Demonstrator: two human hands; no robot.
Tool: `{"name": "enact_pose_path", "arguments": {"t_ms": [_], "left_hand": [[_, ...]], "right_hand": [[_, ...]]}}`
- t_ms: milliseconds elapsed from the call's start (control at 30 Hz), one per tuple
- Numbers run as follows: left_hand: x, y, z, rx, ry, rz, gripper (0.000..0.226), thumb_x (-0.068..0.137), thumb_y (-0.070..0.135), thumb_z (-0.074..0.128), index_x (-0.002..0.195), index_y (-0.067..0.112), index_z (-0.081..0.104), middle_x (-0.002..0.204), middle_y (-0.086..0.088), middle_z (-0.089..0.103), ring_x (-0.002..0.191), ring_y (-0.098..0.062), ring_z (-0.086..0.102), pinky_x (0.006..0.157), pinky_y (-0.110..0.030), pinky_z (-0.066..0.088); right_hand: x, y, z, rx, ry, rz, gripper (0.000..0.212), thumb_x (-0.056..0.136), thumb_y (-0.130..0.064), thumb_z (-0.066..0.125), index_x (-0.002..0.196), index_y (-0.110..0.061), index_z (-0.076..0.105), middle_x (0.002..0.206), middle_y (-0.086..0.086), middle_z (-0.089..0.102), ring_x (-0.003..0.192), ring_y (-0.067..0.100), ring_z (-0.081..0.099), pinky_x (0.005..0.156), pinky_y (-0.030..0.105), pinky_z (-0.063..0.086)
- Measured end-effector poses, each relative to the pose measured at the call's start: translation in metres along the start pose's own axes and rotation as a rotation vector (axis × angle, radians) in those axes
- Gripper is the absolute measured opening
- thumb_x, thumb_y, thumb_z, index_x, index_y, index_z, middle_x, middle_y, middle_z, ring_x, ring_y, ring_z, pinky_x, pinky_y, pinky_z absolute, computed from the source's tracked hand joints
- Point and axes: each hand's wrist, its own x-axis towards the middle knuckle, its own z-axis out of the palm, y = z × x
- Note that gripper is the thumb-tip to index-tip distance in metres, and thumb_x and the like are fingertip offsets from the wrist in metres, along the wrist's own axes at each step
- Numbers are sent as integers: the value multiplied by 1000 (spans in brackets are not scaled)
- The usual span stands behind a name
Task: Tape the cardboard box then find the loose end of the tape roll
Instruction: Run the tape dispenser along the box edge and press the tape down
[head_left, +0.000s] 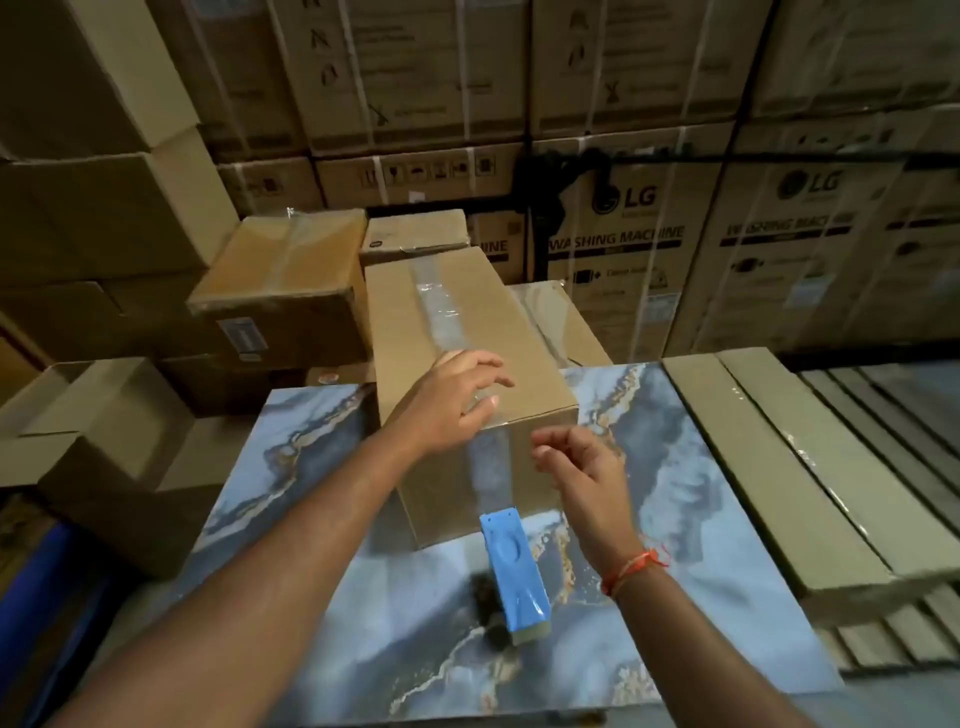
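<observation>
Head view: cardboard box (457, 332) sits at 12 o'clock on the marbled worktop (701, 467), clear tape along its top. Left hand (452, 405) presses flat on the box's near edge, fingers spread. Right hand (582, 467) hovers at 3 o'clock, fingers loosely curled, empty. Blue tape dispenser (514, 571) lies at 6 o'clock.

Work surface is a glossy blue-and-grey marble-patterned slab with gold veining (691, 467), lying flat and tilted a bit in frame. Sitting directly on it: a brown rectangular cardboard box (447, 322), long axis running away from the camera, clear tape strip running along its top seam and down the near face. Just in front of the box, a blue plastic tape dispenser (514, 566) is lying on the slab, its far end touching the bottom of the taped face. A dark blurred reflection is showing on the slab beside the dispenser.
</observation>
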Motion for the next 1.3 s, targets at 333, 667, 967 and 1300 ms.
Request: {"name": "enact_pose_path", "arguments": {"t_ms": [333, 667, 967, 1300], "left_hand": [[40, -65, 28, -13, -421, 171, 57, 96, 55, 38, 150, 39, 46, 165, -2, 32, 154, -25, 24, 126, -47, 21], [34, -70, 39, -22, -342, 193, 61, 94, 63, 26, 151, 48, 39, 166, 5, 30, 154, -19, 23, 123, -51, 25], [34, -70, 40, -29, -304, 186, 56, 96, 59, 29, 150, 48, 42, 164, 8, 33, 152, -17, 26, 121, -50, 29], [34, -71, 42, -33, -295, 180, 53, 97, 56, 34, 149, 50, 41, 164, 8, 33, 152, -17, 28, 121, -49, 30]], "right_hand": [[-37, 52, 24, -103, 87, 271, 15, 87, -1, 63, 87, -12, 73, 78, -2, 68, 74, 10, 59, 72, 24, 48], [-54, 98, 19, -363, 74, 453, 17, 86, -9, 63, 84, -21, 74, 84, -3, 75, 77, 17, 66, 69, 30, 51], [-49, 104, 14, -589, -143, 495, 14, 88, -27, 64, 99, -35, 63, 95, 5, 72, 89, 26, 68, 77, 43, 57], [-43, 105, 14, -299, -250, 553, 27, 95, -17, 61, 115, -34, 67, 115, 17, 67, 81, 19, 60, 67, 20, 49]]}}
